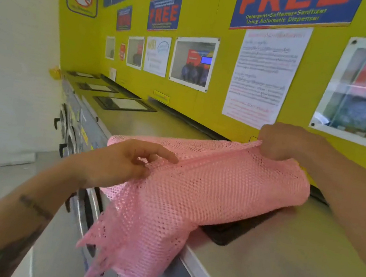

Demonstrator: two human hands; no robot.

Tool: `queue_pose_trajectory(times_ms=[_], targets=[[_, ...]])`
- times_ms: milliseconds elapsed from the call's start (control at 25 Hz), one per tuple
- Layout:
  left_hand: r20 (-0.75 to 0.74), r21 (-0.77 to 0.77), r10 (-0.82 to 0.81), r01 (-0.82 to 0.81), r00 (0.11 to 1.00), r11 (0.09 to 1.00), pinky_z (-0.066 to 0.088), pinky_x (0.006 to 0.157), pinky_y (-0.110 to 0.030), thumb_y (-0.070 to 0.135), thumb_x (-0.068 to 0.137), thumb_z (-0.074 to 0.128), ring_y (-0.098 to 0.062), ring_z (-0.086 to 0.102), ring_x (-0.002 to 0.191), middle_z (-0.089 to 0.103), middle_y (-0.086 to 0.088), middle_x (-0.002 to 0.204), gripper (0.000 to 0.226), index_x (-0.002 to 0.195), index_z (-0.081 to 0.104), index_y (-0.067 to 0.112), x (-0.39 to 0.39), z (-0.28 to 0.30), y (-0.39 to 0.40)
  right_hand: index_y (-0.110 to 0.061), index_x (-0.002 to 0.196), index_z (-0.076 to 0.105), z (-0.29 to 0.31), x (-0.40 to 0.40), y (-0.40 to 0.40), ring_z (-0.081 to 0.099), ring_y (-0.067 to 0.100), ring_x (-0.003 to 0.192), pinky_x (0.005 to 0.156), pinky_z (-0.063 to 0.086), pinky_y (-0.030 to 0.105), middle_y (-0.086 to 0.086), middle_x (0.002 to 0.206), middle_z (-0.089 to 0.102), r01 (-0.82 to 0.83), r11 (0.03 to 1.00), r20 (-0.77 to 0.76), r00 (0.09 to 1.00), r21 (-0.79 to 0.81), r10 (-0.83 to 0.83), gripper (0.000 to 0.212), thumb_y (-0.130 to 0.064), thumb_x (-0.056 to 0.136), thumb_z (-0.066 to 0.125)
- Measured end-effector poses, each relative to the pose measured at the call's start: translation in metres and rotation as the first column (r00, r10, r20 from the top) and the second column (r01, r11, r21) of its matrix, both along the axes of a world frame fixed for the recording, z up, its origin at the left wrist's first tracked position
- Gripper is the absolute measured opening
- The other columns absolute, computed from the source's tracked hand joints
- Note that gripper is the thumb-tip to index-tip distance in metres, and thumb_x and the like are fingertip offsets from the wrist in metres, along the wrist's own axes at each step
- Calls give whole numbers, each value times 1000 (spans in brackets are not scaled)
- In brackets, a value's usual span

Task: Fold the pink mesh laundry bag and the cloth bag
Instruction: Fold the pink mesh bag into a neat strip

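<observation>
The pink mesh laundry bag [205, 189] lies across the steel top of a washing machine [277, 261], raised along a fold line between my hands. Its near end hangs over the front edge of the machine. My left hand [120, 162] pinches the fold at the left, thumb and fingers closed on the mesh. My right hand [289, 143] grips the same fold at the far right, close to the wall. The cloth bag is not in view.
A row of front-loading washers [75, 131] runs away to the left, with dark-framed panels [125, 104] set in their tops. A yellow wall [194, 106] with posters and notices stands right behind the machines. Grey floor [2, 181] lies at the left.
</observation>
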State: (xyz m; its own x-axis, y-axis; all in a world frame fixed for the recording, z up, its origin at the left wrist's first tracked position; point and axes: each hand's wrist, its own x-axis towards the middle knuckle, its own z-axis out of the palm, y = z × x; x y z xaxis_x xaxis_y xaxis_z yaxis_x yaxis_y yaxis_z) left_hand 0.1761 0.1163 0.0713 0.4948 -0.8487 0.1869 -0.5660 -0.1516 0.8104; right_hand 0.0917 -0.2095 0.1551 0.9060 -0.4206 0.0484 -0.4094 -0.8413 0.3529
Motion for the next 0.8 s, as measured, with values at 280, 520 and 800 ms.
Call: queue_pose_trajectory(times_ms=[280, 520, 800], targets=[[72, -28, 2, 0, 997, 1000, 47, 83, -44, -7, 90, 49, -47, 56, 100, 55, -17, 113, 55, 116, 68, 38, 118, 12, 1, -18, 96, 55, 0, 113, 8, 55, 28, 96, 102, 32, 49, 7, 108, 60, 66, 989, 79, 995, -135, -56, 12, -18, 88, 46], [366, 93, 228, -279, 902, 956, 48, 80, -29, 8, 88, 50, -14, 59, 98, 53, 4, 122, 51, 118, 62, 47, 221, 21, -43, -17, 116, 54, -20, 204, -3, 56, 31, 107, 109, 28, 55, 5, 100, 55, 205, 960, 123, 975, -193, -183, 31, -22, 85, 54], [528, 338, -79, -124, 846, 933, 8, 120, -52, 57, 96, 27, -19, 19, 147, 23, -1, 161, 56, 148, 33, 38, 208, -58, -112, -18, 118, 57, -81, 217, 17, 54, 28, 99, 84, 45, 40, 8, 113, 58, 31, 997, 273, 962, -73, -10, 36, -25, 83, 53]])
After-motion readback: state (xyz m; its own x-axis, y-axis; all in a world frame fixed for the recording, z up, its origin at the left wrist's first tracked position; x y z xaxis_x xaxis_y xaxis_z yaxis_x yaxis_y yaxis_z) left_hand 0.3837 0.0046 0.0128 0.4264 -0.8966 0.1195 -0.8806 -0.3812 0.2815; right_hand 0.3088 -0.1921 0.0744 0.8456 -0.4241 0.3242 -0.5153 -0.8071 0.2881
